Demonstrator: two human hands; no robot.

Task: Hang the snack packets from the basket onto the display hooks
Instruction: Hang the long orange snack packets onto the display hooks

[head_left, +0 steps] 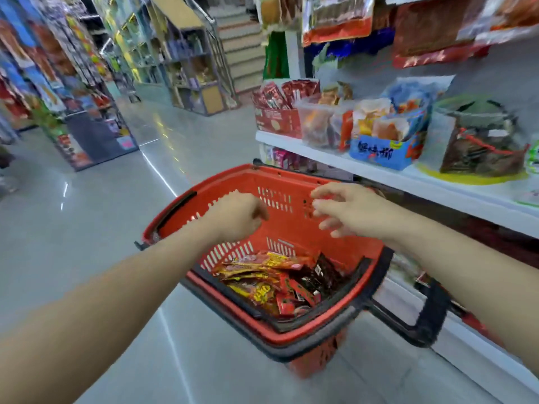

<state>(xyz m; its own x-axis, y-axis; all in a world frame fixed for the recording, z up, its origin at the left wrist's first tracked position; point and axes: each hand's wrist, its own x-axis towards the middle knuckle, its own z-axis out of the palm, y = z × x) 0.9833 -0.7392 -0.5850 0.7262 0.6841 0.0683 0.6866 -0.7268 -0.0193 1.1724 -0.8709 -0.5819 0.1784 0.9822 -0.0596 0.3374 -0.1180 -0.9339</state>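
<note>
A red plastic basket [180, 208] with black trim stands on the floor in front of me. Several red, yellow and dark snack packets [274, 281] lie in a heap at its bottom. My left hand [237, 215] hovers over the basket's left side with the fingers curled downward and nothing in them. To its right my right hand [347, 209] hangs above the far wall of the basket, fingers spread and loosely bent, holding nothing. Red hanging packets [338, 21] show on the display at the upper right; the hooks themselves are hidden.
A white shelf [379, 173] to the right carries boxes and tubs of snacks [376, 126]. The basket's black pull handle [431, 310] juts toward the lower shelf. A tiled aisle [87, 217] stretches left, with stocked racks [73, 91] and stairs [242, 48] beyond.
</note>
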